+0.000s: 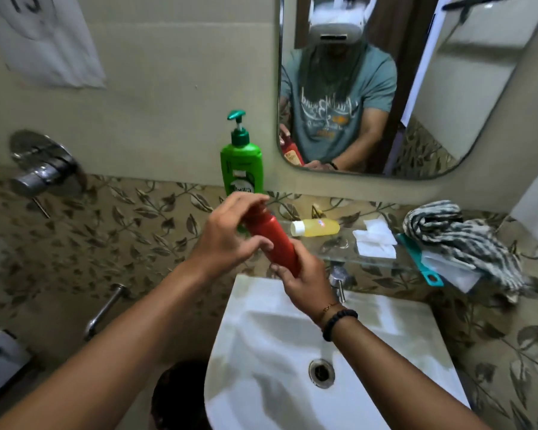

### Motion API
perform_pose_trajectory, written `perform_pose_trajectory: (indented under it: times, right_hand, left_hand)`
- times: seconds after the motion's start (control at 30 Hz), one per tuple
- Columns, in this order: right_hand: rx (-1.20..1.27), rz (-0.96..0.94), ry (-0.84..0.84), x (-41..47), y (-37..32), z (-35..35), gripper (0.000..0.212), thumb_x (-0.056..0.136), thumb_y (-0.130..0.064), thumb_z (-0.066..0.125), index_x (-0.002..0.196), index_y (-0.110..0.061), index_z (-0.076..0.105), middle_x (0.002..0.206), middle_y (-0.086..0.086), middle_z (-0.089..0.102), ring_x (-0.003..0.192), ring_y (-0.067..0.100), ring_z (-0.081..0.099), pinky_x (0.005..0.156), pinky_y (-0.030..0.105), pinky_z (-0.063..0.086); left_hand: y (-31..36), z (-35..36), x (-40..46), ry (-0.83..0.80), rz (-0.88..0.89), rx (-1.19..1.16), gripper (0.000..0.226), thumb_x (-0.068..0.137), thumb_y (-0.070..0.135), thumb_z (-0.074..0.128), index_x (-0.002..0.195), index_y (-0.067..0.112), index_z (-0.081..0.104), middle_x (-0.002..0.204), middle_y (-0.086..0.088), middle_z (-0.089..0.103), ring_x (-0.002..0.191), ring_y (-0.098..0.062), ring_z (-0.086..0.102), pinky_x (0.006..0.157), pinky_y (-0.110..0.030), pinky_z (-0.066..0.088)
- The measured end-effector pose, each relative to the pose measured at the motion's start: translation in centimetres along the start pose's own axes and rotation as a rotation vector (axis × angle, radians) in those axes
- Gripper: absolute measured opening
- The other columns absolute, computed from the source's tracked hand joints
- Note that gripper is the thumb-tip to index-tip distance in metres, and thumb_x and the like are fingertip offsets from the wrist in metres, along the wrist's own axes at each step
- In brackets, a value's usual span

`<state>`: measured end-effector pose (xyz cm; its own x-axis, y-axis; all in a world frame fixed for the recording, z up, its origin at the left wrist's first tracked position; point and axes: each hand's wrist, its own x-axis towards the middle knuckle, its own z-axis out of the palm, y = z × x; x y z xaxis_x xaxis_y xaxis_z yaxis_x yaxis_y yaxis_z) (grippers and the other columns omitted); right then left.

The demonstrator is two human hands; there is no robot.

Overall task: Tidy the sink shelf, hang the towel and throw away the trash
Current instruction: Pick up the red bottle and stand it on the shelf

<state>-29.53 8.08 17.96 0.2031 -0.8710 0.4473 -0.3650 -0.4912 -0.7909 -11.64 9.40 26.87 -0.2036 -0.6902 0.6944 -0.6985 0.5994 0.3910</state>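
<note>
Head view, red bottle (272,240): tilted, top end up-left, held in the air in front of the glass shelf (348,254) and above the white sink (292,352).
Right hand (305,282): closed around the bottle's lower end, fingers wrapped from beneath; a dark bead bracelet (337,324) sits on the wrist.
Left hand (227,235): fingers curled over the bottle's upper end, covering the cap.
Shelf, left end: a green pump bottle (241,164) stands upright behind the left hand.
Shelf, middle: a yellow bottle (316,228) lies on its side, white cap pointing left; white tissues (375,240) lie just right of it.
Shelf, right end: a striped towel (460,240) is bunched, partly over a teal comb (420,259).
Mirror (416,88): reflects the person holding the red bottle.
</note>
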Motion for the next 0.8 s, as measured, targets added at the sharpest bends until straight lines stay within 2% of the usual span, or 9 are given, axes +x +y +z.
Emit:
perform_pose_trajectory:
  times: [0.07,0.13,0.2,0.27,0.4,0.5,0.6,0.7,0.8]
  right_hand:
    - [-0.009,-0.022,0.049,1.8,-1.8,-1.1,0.038,0.079,-0.017,0.076,0.114,-0.016,0.061,0.090,-0.001,0.066,0.077,0.013,0.061,0.064,0.018,0.047]
    - [-0.046,-0.023,0.087,3.6,-3.0,-2.2,0.034,0.074,-0.018,0.079,0.105,-0.019,0.064,0.085,-0.002,0.065,0.073,0.008,0.059,0.060,0.016,0.044]
    - [-0.066,-0.001,0.095,5.2,-3.8,-3.0,0.033,0.069,-0.019,0.081,0.098,-0.023,0.066,0.079,-0.009,0.064,0.068,-0.002,0.057,0.055,0.009,0.040]
    - [-0.073,0.035,0.085,6.3,-3.9,-3.4,0.033,0.067,-0.020,0.082,0.095,-0.025,0.066,0.078,-0.011,0.065,0.066,-0.005,0.056,0.054,0.008,0.042]
    - [-0.018,0.090,0.073,7.6,-3.0,-2.8,0.040,0.068,-0.014,0.081,0.101,-0.026,0.062,0.088,-0.006,0.069,0.075,0.002,0.061,0.059,0.008,0.043]
    - [0.014,0.127,0.072,8.2,-2.0,-2.1,0.043,0.071,-0.011,0.079,0.108,-0.024,0.061,0.094,-0.005,0.069,0.085,0.011,0.064,0.067,0.018,0.047]
    - [0.037,0.149,0.061,8.7,-1.1,-1.7,0.044,0.073,-0.010,0.076,0.110,-0.025,0.060,0.098,-0.003,0.071,0.089,0.013,0.065,0.072,0.023,0.050]
    - [0.027,0.174,0.044,9.1,-0.4,-1.7,0.046,0.074,-0.011,0.075,0.114,-0.026,0.059,0.101,-0.002,0.071,0.092,0.014,0.066,0.072,0.022,0.051]
    - [0.009,0.196,0.023,9.3,0.1,-1.9,0.049,0.075,-0.013,0.076,0.120,-0.024,0.056,0.107,0.000,0.070,0.097,0.017,0.065,0.083,0.032,0.054]
  left_hand:
    - [1.4,-0.7,1.9,0.104,-0.030,-0.026,0.074,0.058,0.015,0.092,0.125,0.009,0.061,0.120,-0.005,0.063,0.107,-0.009,0.058,0.097,-0.010,0.041]
    - [2.5,-1.0,3.7,0.142,-0.039,-0.038,0.072,0.058,0.011,0.091,0.123,0.008,0.062,0.119,-0.005,0.063,0.107,-0.012,0.059,0.098,-0.016,0.045]
    - [3.2,-1.0,5.4,0.119,-0.011,-0.026,0.066,0.057,0.007,0.089,0.119,0.006,0.065,0.116,-0.007,0.064,0.107,-0.018,0.060,0.099,-0.020,0.047]
    - [3.6,-0.8,6.9,0.061,0.027,0.025,0.061,0.059,0.004,0.087,0.117,0.006,0.066,0.115,-0.009,0.064,0.106,-0.020,0.060,0.098,-0.015,0.044]
    - [3.3,0.3,8.9,-0.069,0.059,0.104,0.059,0.062,-0.004,0.082,0.118,0.005,0.066,0.117,-0.012,0.063,0.107,-0.025,0.059,0.098,-0.030,0.049]
    - [2.6,1.0,9.6,-0.125,0.045,0.148,0.061,0.065,-0.005,0.079,0.123,0.006,0.063,0.120,-0.011,0.060,0.110,-0.026,0.057,0.098,-0.039,0.051]
    - [1.8,1.6,10.0,-0.161,0.031,0.180,0.061,0.067,-0.004,0.078,0.125,0.008,0.062,0.121,-0.010,0.060,0.112,-0.027,0.056,0.099,-0.041,0.050]
    - [1.3,2.1,10.2,-0.165,0.004,0.196,0.062,0.067,-0.003,0.078,0.126,0.008,0.061,0.121,-0.010,0.060,0.111,-0.028,0.056,0.097,-0.040,0.050]
    - [1.2,2.3,10.2,-0.168,-0.003,0.200,0.062,0.069,-0.004,0.078,0.127,0.008,0.060,0.122,-0.011,0.060,0.111,-0.029,0.056,0.096,-0.041,0.050]
